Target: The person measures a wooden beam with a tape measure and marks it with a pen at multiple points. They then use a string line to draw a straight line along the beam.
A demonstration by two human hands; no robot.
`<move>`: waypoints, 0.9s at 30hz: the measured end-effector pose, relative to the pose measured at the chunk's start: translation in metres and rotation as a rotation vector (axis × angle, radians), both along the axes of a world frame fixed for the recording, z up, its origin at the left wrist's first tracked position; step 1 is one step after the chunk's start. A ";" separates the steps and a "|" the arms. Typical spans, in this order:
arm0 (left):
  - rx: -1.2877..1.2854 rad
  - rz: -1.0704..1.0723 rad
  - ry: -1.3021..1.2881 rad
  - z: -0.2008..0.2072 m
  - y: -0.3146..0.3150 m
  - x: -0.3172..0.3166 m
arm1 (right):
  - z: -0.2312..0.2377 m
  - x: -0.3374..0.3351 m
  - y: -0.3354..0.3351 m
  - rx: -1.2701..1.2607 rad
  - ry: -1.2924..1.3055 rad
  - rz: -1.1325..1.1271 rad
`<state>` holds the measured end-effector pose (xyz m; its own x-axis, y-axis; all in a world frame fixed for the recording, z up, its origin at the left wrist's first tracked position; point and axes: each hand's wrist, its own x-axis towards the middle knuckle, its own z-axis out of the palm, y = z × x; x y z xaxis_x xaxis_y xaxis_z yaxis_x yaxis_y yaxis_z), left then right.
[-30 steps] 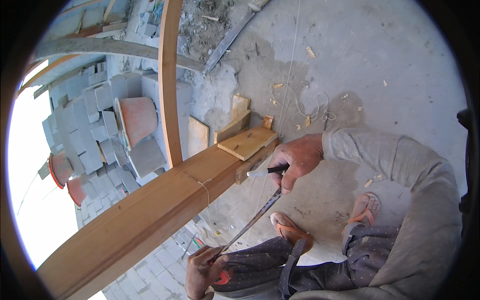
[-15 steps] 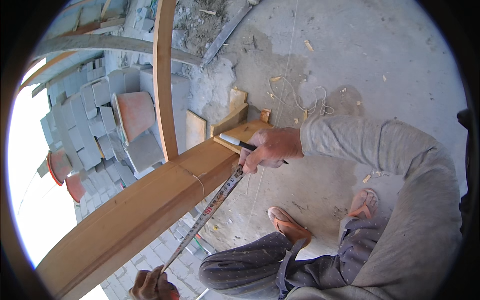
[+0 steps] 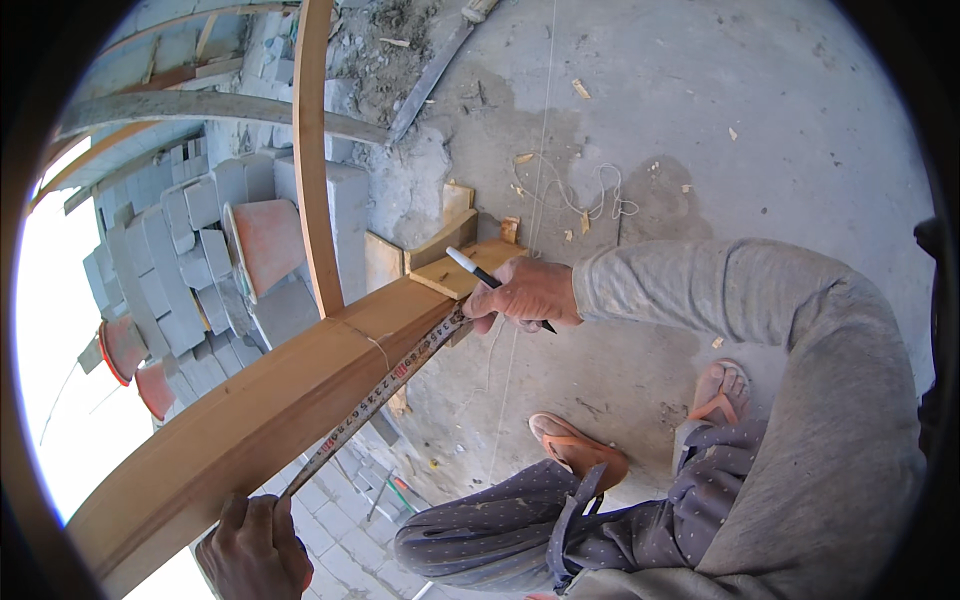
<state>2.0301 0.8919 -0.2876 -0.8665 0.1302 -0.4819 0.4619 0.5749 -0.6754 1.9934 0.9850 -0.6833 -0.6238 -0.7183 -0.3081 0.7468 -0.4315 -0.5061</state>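
A long, thick wooden beam (image 3: 240,400) slants up from the lower left to the middle. Along its near side face stretches a worn tape measure blade (image 3: 385,388), pulled straight between my two hands. My right hand (image 3: 527,290) pinches the blade's upper end at the beam's far end. The same hand also carries a marker pen (image 3: 470,265) with a white end and black barrel, held between the fingers. At the lower left, my left hand (image 3: 257,545) is closed round the tape, close against the beam's lower edge; the tape's case cannot be made out.
An upright wooden post (image 3: 312,170) rises beside the beam. Short wood offcuts (image 3: 440,240) lie around its far end. Beyond stand stacked grey blocks (image 3: 160,260) and reddish tubs (image 3: 265,245). Loose string (image 3: 600,205) and wood chips litter the concrete floor (image 3: 780,150).
My left hand has moved left and up to the beam, bringing the tape from a gap below it to along its side. My right hand appears slightly further left, still with tape and pen.
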 end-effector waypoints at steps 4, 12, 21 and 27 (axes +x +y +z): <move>0.006 -0.003 0.100 -0.014 0.004 0.002 | -0.002 0.003 -0.001 0.031 0.048 0.012; -0.051 0.034 0.138 -0.014 0.017 -0.005 | 0.002 -0.005 -0.006 0.084 0.085 -0.017; -0.135 0.006 0.177 -0.017 0.032 -0.010 | 0.001 -0.009 -0.009 0.043 0.033 0.011; -0.180 0.002 0.181 -0.017 0.031 -0.016 | 0.001 -0.008 -0.011 0.049 0.004 -0.015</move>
